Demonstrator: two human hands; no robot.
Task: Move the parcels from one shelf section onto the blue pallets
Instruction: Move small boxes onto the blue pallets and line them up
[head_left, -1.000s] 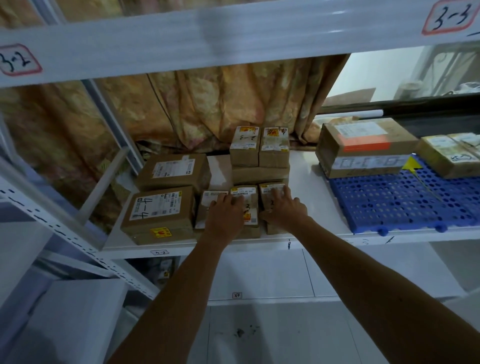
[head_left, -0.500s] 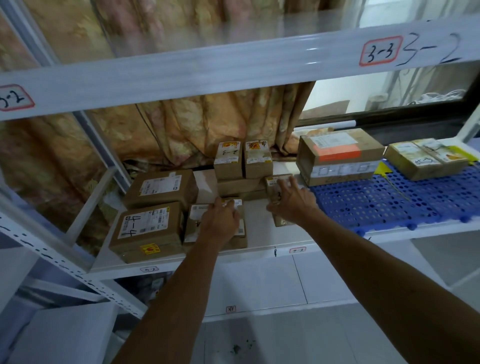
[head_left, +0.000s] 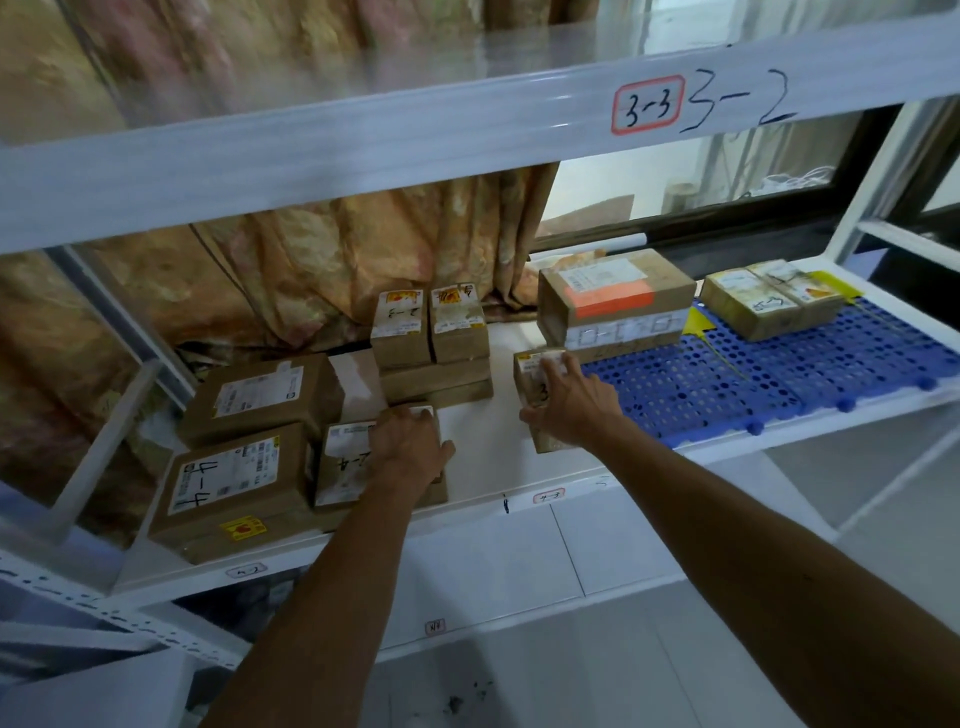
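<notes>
1. Two bare forearms reach from the near edge up to a white shelf (head_left: 483, 457) that carries brown parcels.
2. At the shelf's front, the left hand (head_left: 410, 447) lies knuckles-up on a flat parcel (head_left: 345, 467) marked "2-4". Its fingers (head_left: 415, 415) are close together and bent down over the parcel's far edge, and the thumb is at the parcel's right side.
3. Just left of that, touching it, sits a larger parcel (head_left: 234, 478) marked "4-4" with a yellow sticker on its front face. A similar parcel (head_left: 260, 389) lies directly behind it.
4. Further right, the right hand (head_left: 571, 402) grips a small parcel (head_left: 530, 371). The fingers curl over its top label and the thumb is on the near side. This parcel is over the bare shelf board, just beside the left edge of the blue pallets (head_left: 727, 384) and not on them. Whether it is lifted clear of the board cannot be told.
5. Behind the two hands stands a stack (head_left: 431, 364) of two small boxes side by side on flatter parcels.
6. On the pallets, a big carton (head_left: 618, 301) with an orange label sits at the back left corner. A pair of small boxes (head_left: 769, 301), touching each other, lies well to its right.
7. Farthest back hangs a floral curtain (head_left: 363, 260). An upper shelf beam (head_left: 363, 145) reads "3-3" and "3-2".
</notes>
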